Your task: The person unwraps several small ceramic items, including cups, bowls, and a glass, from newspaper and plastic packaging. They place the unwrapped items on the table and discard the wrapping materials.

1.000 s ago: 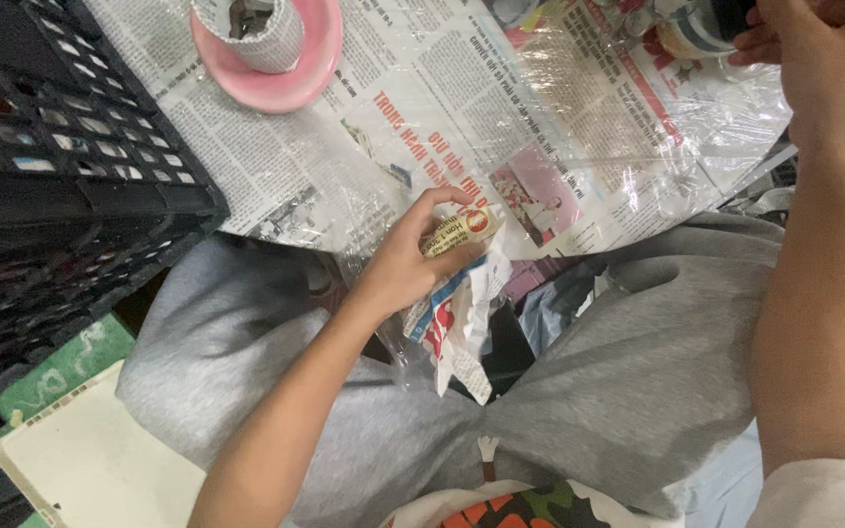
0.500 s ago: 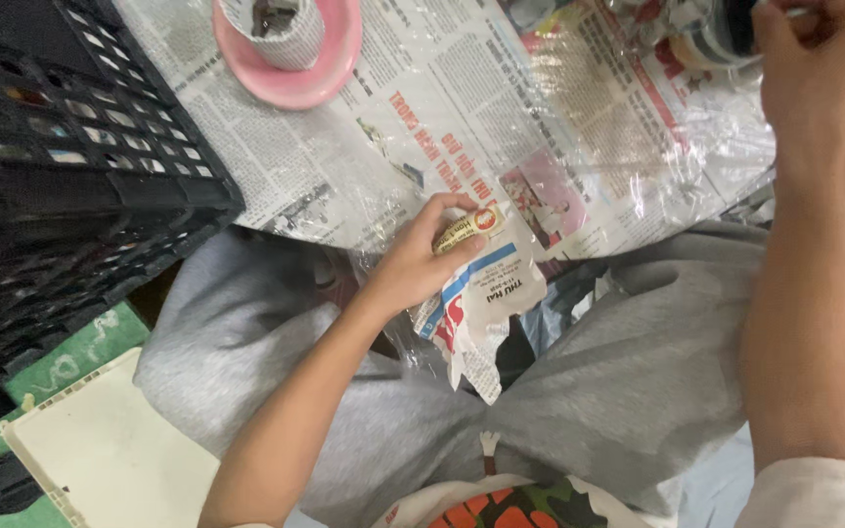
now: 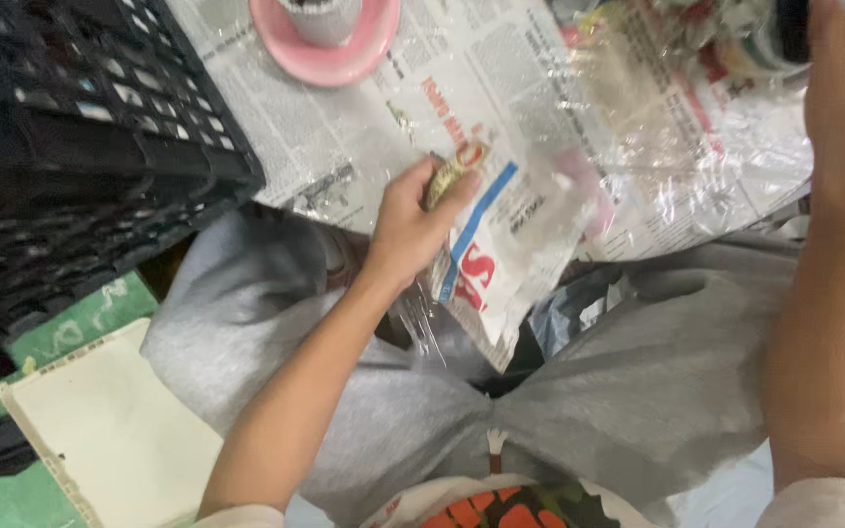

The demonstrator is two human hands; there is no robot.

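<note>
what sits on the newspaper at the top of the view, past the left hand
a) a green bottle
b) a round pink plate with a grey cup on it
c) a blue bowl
b: a round pink plate holding a grey cup sits on the newspaper sheet, beyond the left hand.
</note>
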